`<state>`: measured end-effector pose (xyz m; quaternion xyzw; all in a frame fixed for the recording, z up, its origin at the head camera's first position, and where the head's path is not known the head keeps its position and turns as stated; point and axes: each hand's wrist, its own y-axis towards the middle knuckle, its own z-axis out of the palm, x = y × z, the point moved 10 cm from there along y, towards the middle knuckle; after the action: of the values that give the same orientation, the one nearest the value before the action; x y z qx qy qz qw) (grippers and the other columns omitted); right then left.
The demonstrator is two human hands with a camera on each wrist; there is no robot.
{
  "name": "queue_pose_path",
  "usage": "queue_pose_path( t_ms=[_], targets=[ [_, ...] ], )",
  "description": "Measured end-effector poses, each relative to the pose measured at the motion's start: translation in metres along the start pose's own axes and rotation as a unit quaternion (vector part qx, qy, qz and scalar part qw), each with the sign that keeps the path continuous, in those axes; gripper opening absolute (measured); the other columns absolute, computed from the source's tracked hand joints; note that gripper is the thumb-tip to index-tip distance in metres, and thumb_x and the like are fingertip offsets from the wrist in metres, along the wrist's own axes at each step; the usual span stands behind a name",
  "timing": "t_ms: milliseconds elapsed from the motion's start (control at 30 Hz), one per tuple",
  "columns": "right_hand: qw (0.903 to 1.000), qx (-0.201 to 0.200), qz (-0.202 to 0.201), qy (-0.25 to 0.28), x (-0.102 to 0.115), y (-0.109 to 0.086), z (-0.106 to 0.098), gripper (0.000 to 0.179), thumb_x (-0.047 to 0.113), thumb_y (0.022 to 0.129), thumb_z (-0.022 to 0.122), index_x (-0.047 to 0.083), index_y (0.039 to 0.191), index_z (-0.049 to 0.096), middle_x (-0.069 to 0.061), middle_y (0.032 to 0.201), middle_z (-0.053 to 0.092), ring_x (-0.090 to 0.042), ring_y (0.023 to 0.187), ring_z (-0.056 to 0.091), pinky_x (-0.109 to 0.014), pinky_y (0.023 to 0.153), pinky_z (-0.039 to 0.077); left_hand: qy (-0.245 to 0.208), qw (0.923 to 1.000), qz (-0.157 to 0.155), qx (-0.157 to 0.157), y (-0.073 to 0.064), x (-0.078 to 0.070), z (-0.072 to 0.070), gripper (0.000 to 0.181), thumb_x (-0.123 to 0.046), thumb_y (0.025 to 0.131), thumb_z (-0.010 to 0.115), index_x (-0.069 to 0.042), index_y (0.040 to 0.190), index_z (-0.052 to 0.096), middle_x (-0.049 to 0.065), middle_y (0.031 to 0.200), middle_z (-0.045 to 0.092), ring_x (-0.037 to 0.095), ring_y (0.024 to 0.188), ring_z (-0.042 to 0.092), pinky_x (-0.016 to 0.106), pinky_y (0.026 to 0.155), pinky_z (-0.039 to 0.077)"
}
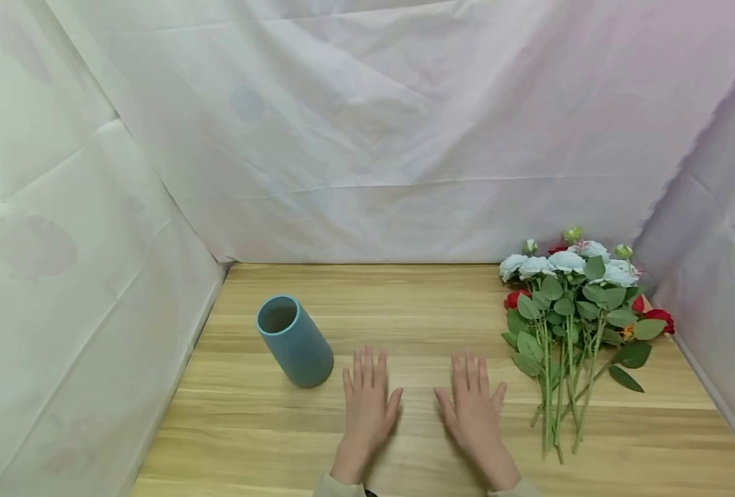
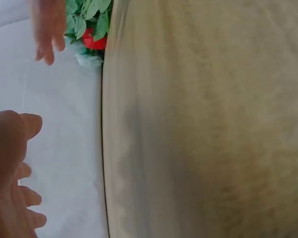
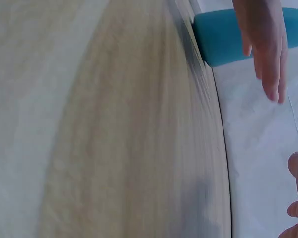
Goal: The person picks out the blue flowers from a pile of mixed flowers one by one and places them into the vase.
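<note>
My left hand [image 1: 366, 404] is held palm down over the table, fingers straight and spread, with nothing in it. To its right, my right hand [image 1: 474, 411] has the same pose, also holding nothing. Just left of the left hand stands a blue cylindrical vase [image 1: 305, 348], upright, its mouth showing no flowers. Beyond the right hand, at the table's right side, lies a pile of artificial flowers [image 1: 566, 266] with pale blue and red blooms, green leaves [image 1: 528, 345] and long stems [image 1: 560, 407] toward the front. In the right wrist view, the left hand [image 3: 268, 44] overlaps the vase [image 3: 223, 37].
The wooden table [image 1: 417, 310] has pale cloth hangings at its back [image 1: 367, 138], left [image 1: 63, 276] and right sides. Some blooms of the pile reach close to the back and right cloth [image 1: 709, 290].
</note>
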<state>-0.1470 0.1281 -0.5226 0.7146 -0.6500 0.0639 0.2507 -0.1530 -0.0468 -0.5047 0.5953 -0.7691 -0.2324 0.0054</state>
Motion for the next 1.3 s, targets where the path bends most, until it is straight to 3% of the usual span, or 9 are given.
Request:
queue_pose_path(
  t_ms=[133,233,367,500,633,733,833,1000,1300],
  targets=[
    [0.9998,-0.004,0.021,-0.001,-0.014,0.003,-0.005,0.067,0.034,0.09,0.059,0.002,0.143,0.033,-0.026,0.148,0.023,-0.044,0.137,0.013,-0.078,0.093,0.005,-0.029,0.9966,0.001,-0.077,0.005,0.003,-0.033,0.065,-0.028,0.085,0.063,-0.001,0.138,0.039,0.022,0.144,0.035,0.041,0.131,0.032,0.063,0.097,0.031],
    [0.9994,-0.005,0.035,-0.001,-0.024,0.005,-0.009,0.068,0.035,0.09,0.058,0.002,0.144,0.031,-0.027,0.148,0.022,-0.044,0.138,0.01,-0.078,0.093,0.004,-0.056,0.9809,0.02,-0.185,0.007,0.006,-0.071,0.051,-0.021,0.085,0.059,0.004,0.128,0.049,0.022,0.134,0.047,0.039,0.122,0.044,0.058,0.093,0.037],
    [0.9986,-0.007,0.052,-0.003,-0.039,0.007,-0.016,0.072,0.034,0.091,0.057,0.003,0.147,0.024,-0.026,0.151,0.014,-0.044,0.139,0.005,-0.079,0.092,0.003,-0.08,0.9396,0.051,-0.329,0.003,0.013,-0.12,0.03,-0.013,0.088,0.053,0.006,0.109,0.062,0.018,0.108,0.064,0.034,0.098,0.058,0.047,0.082,0.043],
    [0.9971,-0.024,0.072,-0.008,-0.054,0.008,-0.026,0.071,0.033,0.091,0.057,0.001,0.145,0.025,-0.027,0.151,0.014,-0.046,0.137,0.008,-0.079,0.092,0.004,-0.104,0.8944,0.048,-0.432,-0.005,0.028,-0.15,0.022,-0.009,0.088,0.052,0.007,0.098,0.064,0.017,0.093,0.066,0.032,0.081,0.06,0.034,0.079,0.044],
    [0.994,-0.047,0.099,0.001,-0.071,0.008,-0.037,0.069,0.033,0.092,0.055,0.001,0.145,0.025,-0.028,0.148,0.02,-0.047,0.136,0.012,-0.077,0.093,0.01,-0.125,0.8478,0.018,-0.515,-0.017,0.043,-0.168,0.025,-0.01,0.085,0.055,0.011,0.099,0.057,0.026,0.098,0.059,0.035,0.09,0.055,0.024,0.09,0.04],
    [0.9904,-0.094,0.1,0.018,-0.081,0.008,-0.051,0.065,0.026,0.09,0.059,-0.002,0.142,0.031,-0.029,0.143,0.03,-0.047,0.132,0.024,-0.073,0.094,0.02,-0.134,0.8259,-0.016,-0.548,-0.023,0.056,-0.177,0.035,-0.013,0.084,0.059,0.013,0.105,0.049,0.031,0.109,0.049,0.034,0.106,0.046,0.03,0.097,0.033],
    [0.9816,-0.174,0.074,0.026,-0.087,0.005,-0.07,0.055,0.01,0.083,0.066,-0.007,0.131,0.044,-0.03,0.129,0.047,-0.049,0.113,0.044,-0.065,0.086,0.035,-0.146,0.8253,-0.057,-0.543,-0.025,0.074,-0.176,0.051,-0.015,0.078,0.065,0.015,0.113,0.042,0.033,0.123,0.039,0.034,0.12,0.036,0.043,0.101,0.029],
    [0.9603,-0.272,0.062,0.013,-0.103,-0.005,-0.094,0.036,-0.008,0.075,0.066,-0.01,0.11,0.058,-0.03,0.099,0.06,-0.048,0.084,0.053,-0.057,0.066,0.042,-0.207,0.8467,-0.13,-0.473,-0.021,0.113,-0.154,0.079,-0.006,0.065,0.076,0.013,0.129,0.033,0.03,0.138,0.031,0.038,0.124,0.031,0.055,0.096,0.029],
    [0.9519,-0.256,0.168,0.007,-0.143,-0.012,-0.096,0.027,-0.001,0.08,0.064,-0.007,0.106,0.061,-0.03,0.092,0.059,-0.048,0.082,0.053,-0.059,0.054,0.04,-0.309,0.8518,-0.204,-0.371,-0.012,0.141,-0.121,0.094,0.005,0.063,0.08,0.006,0.14,0.026,0.026,0.137,0.033,0.036,0.122,0.035,0.058,0.091,0.03]
  ],
)
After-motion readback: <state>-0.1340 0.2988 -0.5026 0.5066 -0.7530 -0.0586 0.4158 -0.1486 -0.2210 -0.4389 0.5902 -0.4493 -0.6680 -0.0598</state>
